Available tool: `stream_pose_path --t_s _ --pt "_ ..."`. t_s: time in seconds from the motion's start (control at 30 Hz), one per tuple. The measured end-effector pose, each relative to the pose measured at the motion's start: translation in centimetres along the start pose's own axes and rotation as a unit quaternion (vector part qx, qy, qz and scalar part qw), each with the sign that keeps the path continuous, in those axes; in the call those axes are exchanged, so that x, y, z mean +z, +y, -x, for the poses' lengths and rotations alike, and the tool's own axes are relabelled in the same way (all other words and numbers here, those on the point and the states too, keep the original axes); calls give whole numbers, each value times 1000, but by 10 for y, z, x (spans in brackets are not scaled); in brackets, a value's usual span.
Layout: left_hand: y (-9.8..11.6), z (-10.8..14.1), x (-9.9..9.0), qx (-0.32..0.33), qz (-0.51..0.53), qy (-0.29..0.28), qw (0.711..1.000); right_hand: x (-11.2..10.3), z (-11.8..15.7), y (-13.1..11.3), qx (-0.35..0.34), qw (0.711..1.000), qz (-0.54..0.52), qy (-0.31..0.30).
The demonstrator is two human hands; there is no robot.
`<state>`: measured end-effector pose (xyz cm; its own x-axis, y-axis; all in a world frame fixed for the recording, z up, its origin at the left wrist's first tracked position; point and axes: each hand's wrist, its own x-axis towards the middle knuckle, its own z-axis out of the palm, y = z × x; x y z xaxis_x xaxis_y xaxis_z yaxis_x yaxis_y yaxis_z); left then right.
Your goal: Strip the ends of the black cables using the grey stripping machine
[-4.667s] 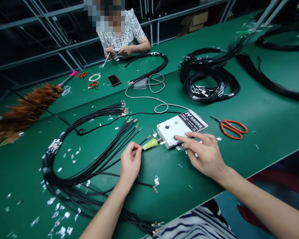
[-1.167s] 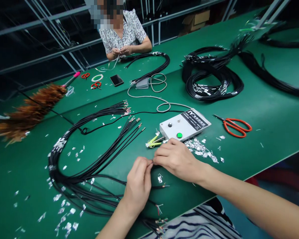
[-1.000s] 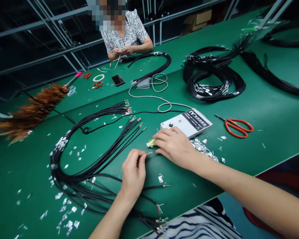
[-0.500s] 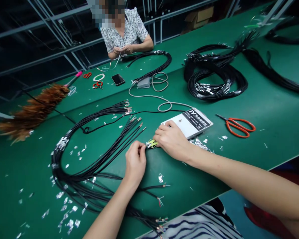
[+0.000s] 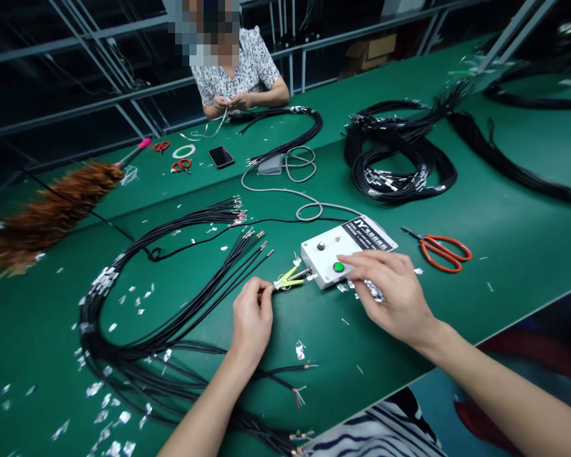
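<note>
My left hand [image 5: 253, 317] pinches the end of a black cable beside a yellow-green clip [image 5: 289, 279]. The clip sits on a metal shaft at the left side of a white control box [image 5: 326, 251]. My right hand [image 5: 393, 292] is over the box's right side, fingers apart and holding nothing, with fingertips by the green button [image 5: 339, 267]. A curved bundle of black cables [image 5: 92, 324] with bare copper-coloured ends lies left of my hands and runs under my left forearm.
Orange-handled scissors [image 5: 445, 252] lie right of the box. Coiled black cables [image 5: 404, 171], a phone [image 5: 221, 157] and a brown feather duster [image 5: 61, 203] lie farther off. A person [image 5: 235, 70] sits across the table. Foil scraps [image 5: 124, 417] litter the lower left.
My right hand has let go of the clip and moved right to the box's green button, uncovering the knob and shaft. My left hand still pinches the cable end. The view has shifted slightly.
</note>
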<state>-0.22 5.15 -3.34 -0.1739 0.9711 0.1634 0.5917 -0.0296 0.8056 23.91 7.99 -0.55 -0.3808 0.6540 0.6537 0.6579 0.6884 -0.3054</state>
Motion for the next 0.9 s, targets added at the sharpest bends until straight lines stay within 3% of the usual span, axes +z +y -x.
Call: stream_pose_path --t_s 0.13,0.4,0.57,0.77,0.9 --pt "0 1 -1 -5 6 3 1000 3 16 0 -10 1000 21 -11" --pt "-5 10 -12 -49 29 10 998 7 14 5 -34 998 56 14" --pt "10 28 -25 -100 103 -33 989 7 14 -5 -27 999 9 22" --pt "33 46 -30 -158 188 -92 965 21 15 -41 -1 981 -180 -69" --pt "35 52 -28 -156 184 -111 964 36 8 -59 -10 971 -211 -111"
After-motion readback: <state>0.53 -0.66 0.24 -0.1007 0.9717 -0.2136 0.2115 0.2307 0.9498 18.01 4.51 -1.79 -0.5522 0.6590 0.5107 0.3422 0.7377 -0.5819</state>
